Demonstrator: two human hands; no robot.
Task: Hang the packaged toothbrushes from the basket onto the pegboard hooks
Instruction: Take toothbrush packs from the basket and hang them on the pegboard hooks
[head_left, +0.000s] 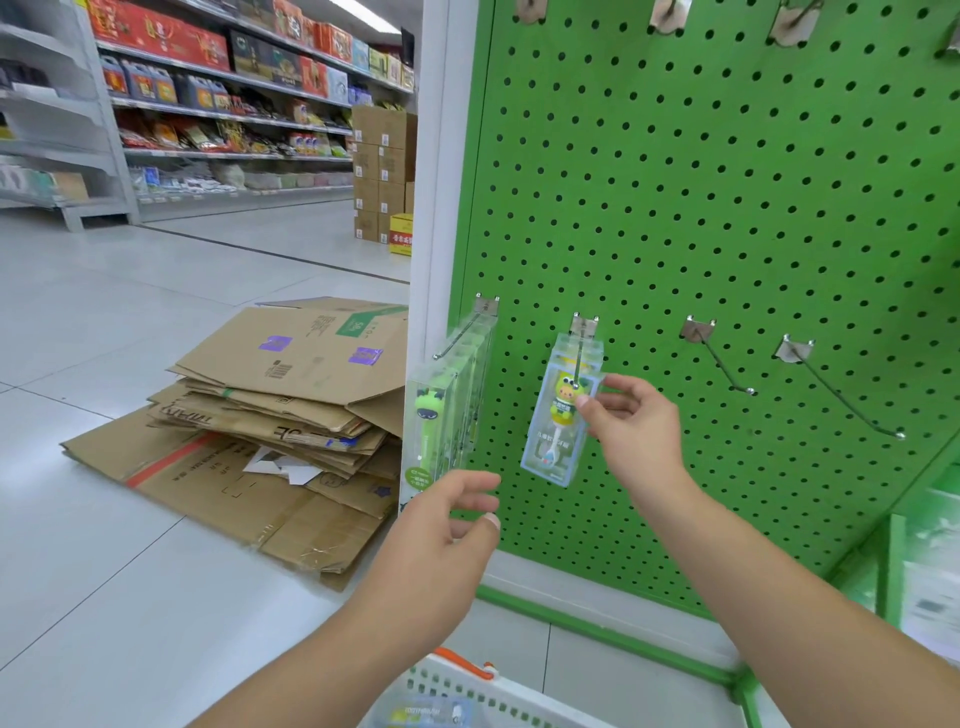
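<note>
Pinching the right edge of a clear toothbrush package (563, 410) between thumb and fingertips, our right hand (631, 426) holds it on the second hook (581, 353) from the pegboard's (727, 208) left edge. Its long axis runs nearly upright, top end at the hook plate, bottom end tilted slightly toward the board's left edge; the yellow-green figure inside sits high, the brush head low. Our left hand (449, 525) hovers below, fingers loosely spread and gripping nothing, just beside the bottom of the hung packages (447, 405) that fill the leftmost hook (462, 332). Those also hang long axis vertical, stacked face to face close to the white upright (434, 208) at the board's left edge.

Toward the right edge, two bare hooks (719, 361) (841, 387) jut out and downward, well apart from our package, with open perforated board above and below them. More hook plates line the top edge. At the bottom edge of view, the white basket (467, 691) with an orange handle shows another package inside. Flattened cardboard (270, 415) lies on the floor left of the upright.
</note>
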